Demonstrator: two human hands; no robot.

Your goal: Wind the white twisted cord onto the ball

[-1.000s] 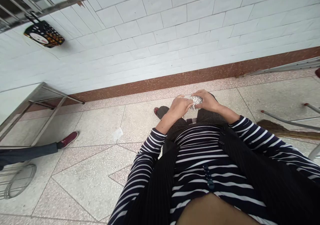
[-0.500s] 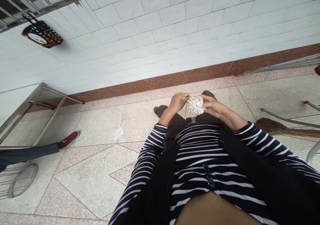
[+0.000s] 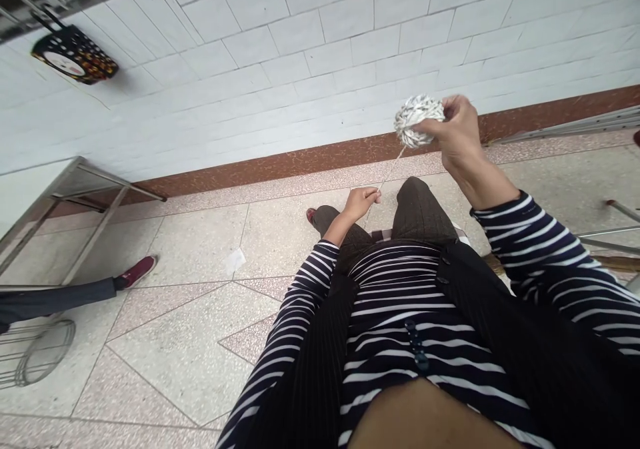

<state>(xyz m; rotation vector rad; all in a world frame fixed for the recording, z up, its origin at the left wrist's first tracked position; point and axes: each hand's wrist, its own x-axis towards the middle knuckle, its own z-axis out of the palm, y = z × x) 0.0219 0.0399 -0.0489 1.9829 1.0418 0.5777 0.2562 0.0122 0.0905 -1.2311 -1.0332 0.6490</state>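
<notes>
My right hand (image 3: 459, 132) is raised and grips a round, white-grey bundle of coiled, braided-looking cord (image 3: 419, 121) between thumb and fingers. From the bundle's lower edge a thin strand (image 3: 394, 168) runs down and left, stretched fairly straight. Its lower end is pinched in the closed fingers of my left hand (image 3: 364, 202), which is low above my knees. The two hands are well apart, with only the strand between them.
On the left, another person's leg with a dark red shoe (image 3: 139, 272) extends beside a metal-legged table (image 3: 80, 169) and a wire rack (image 3: 47, 352). White paper (image 3: 235, 260) lies on the floor. A patterned bag (image 3: 75, 54) hangs by the tiled wall (image 3: 345, 49). Metal legs (image 3: 610, 232) stand at right.
My right hand has lifted the cord bundle up and away to the right from my lap. The strand between the hands has lengthened. My left hand has barely moved.
</notes>
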